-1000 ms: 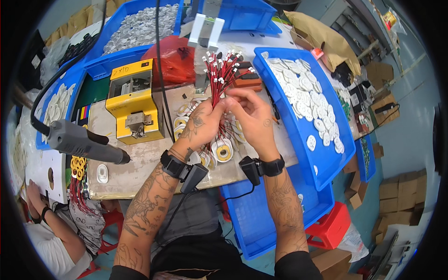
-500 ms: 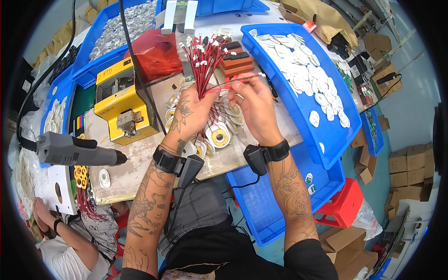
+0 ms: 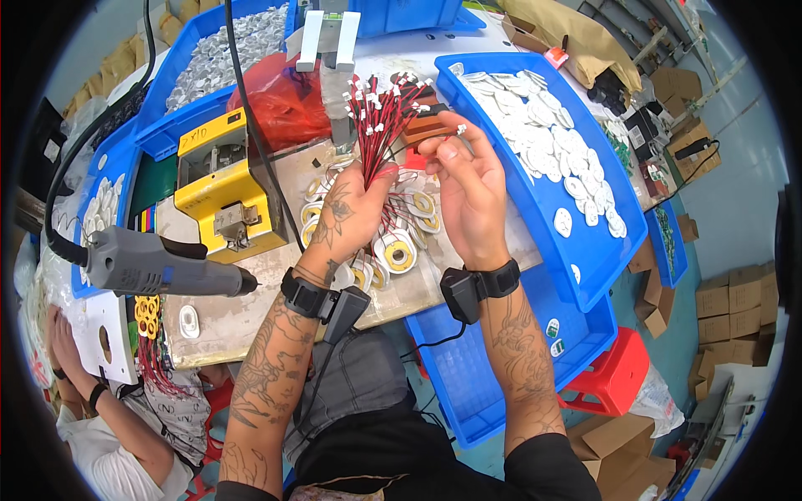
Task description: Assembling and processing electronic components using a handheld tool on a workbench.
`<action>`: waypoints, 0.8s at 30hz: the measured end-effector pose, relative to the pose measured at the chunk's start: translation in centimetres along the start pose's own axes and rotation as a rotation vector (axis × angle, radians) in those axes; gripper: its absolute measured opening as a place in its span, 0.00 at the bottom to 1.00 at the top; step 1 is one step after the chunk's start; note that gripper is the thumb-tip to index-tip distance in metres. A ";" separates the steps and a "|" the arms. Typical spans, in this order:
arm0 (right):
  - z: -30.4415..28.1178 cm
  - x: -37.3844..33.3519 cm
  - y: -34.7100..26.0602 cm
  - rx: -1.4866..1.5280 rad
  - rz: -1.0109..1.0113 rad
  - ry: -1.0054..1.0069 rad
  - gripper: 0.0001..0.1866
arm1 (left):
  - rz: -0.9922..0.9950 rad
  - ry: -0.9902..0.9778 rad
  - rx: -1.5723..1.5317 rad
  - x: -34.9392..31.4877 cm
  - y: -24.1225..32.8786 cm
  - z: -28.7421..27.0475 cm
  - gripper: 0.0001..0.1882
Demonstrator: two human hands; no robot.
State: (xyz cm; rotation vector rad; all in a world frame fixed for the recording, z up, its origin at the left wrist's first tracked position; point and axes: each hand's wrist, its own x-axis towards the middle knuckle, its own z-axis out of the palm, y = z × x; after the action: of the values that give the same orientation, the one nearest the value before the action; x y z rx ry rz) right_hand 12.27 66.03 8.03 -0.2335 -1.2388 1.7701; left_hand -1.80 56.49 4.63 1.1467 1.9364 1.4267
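Over workbench: left hand (image 3: pixel 351 219) grips one wire bundle (image 3: pixel 380 117); right hand (image 3: pixel 469 190) pinches one wire.

My worn surface (image 3: pixel 276 288) is carrying a yellow machine (image 3: pixel 224 194), a red bag (image 3: pixel 280 108), blue trays (image 3: pixel 535 167) of white discs (image 3: pixel 535 125), and round coils (image 3: pixel 397 255) lying loose.
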 end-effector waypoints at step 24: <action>2.6 0.5 -0.6 -0.228 -0.198 0.070 0.12 | -0.073 -0.068 0.016 0.0 -0.4 0.3 0.21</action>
State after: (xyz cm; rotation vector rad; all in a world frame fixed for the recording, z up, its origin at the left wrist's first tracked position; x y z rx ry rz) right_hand 10.80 64.80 9.88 -0.2905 -1.3648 1.4409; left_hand -1.68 56.59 4.15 1.1056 1.9259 1.3196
